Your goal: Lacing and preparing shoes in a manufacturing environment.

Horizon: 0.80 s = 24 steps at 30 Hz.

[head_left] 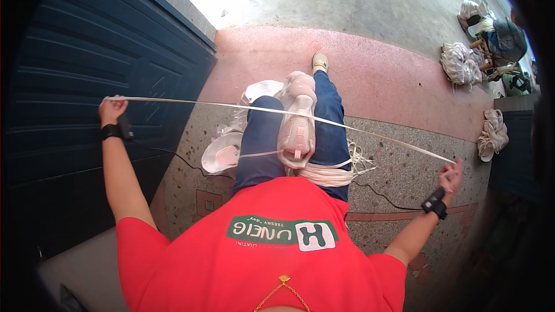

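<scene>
A long whitish shoelace [231, 106] is stretched taut between my hands, both arms spread wide. One end is pinched in the fingers of my left hand [113, 111], beside the dark door. Out to the right, my right hand [450, 178] pinches the other end. The lace passes across a pale pink sneaker [298, 133] that lies between my thighs, toe pointing away. A bundle of more pale laces [324, 174] lies over my right thigh, its loose ends hanging off the outer side.
White and pink shoes [222, 153] lie on the floor by my left leg. A dark panelled door [110, 52] stands close on the left. Piles of pale shoes [461, 63] and a seated person [506, 40] are at the far right. Thin black cables [381, 195] run from my wristbands.
</scene>
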Motion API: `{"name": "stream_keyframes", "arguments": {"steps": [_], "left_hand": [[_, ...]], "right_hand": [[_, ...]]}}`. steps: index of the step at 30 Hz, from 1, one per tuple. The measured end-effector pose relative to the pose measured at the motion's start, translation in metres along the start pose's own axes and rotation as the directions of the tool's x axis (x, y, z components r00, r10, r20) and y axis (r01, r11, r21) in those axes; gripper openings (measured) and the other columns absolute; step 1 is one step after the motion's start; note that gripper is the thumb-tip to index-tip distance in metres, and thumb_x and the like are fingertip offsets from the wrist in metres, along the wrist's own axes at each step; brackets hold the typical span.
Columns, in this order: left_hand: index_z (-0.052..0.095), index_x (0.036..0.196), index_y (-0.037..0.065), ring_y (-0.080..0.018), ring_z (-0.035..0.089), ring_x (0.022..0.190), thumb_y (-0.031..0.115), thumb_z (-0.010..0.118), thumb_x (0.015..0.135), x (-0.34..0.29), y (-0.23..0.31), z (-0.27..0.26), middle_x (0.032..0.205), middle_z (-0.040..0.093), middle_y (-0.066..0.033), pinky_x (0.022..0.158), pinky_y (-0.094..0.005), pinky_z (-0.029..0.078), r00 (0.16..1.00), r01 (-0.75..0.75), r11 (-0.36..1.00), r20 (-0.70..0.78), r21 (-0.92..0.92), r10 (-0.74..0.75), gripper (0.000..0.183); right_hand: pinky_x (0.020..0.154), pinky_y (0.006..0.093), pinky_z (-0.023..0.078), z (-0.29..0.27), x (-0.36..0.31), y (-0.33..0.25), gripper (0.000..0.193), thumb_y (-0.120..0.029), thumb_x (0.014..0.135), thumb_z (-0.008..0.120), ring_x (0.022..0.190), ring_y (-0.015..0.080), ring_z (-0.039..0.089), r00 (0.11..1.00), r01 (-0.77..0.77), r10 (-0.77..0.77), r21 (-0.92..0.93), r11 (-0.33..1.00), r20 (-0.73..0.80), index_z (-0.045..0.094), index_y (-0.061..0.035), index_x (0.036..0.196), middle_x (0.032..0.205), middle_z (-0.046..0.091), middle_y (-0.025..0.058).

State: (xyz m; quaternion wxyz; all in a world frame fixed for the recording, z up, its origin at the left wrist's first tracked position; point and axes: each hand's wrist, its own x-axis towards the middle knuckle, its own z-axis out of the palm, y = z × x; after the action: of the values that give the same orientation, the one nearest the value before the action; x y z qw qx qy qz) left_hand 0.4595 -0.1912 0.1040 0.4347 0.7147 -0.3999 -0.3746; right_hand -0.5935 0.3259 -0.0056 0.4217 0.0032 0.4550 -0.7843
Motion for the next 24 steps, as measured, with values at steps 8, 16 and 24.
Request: {"name": "stream_keyframes", "arguments": {"steps": [8,16,24], "left_hand": [[0.054,0.087,0.015,-0.0028,0.034,0.047,0.015,0.054,0.104,-0.021,0.033,0.048,0.066,0.044,0.0067,0.04,-0.022,0.027,1.0,0.011,0.969,0.023,-0.245,-0.005,0.017],[0.06,0.13,-0.003,-0.0125,0.069,0.075,0.013,0.069,0.095,-0.254,0.001,0.326,0.095,0.072,-0.008,0.062,-0.0234,0.053,0.526,0.166,0.955,0.797,0.246,-0.296,0.039],[0.075,0.098,0.001,-0.0319,0.071,0.078,0.02,0.062,0.09,-0.322,-0.063,0.39,0.087,0.073,-0.0191,0.069,-0.041,0.054,0.529,-0.495,0.832,0.846,0.251,0.06,0.024]], "right_hand": [[0.112,0.0358,0.049,0.073,-0.029,-0.04,0.029,-0.007,0.105,0.053,0.115,0.0212,0.066,0.915,0.402,-0.382,-0.208,0.892,0.128,0.057,0.0057,0.131,0.122,0.068,0.0151],[0.084,0.0431,0.05,0.249,-0.063,0.259,0.013,-0.012,0.095,0.062,0.092,0.0336,0.064,0.529,0.848,0.001,-0.529,-0.032,0.849,0.072,-0.0033,0.095,0.093,0.071,0.0162],[0.08,0.053,0.052,0.267,-0.055,0.328,0.026,-0.022,0.099,0.054,0.092,0.0461,0.067,0.731,0.623,0.266,-0.774,0.116,0.628,0.07,-0.0021,0.102,0.094,0.07,0.0263]]}}
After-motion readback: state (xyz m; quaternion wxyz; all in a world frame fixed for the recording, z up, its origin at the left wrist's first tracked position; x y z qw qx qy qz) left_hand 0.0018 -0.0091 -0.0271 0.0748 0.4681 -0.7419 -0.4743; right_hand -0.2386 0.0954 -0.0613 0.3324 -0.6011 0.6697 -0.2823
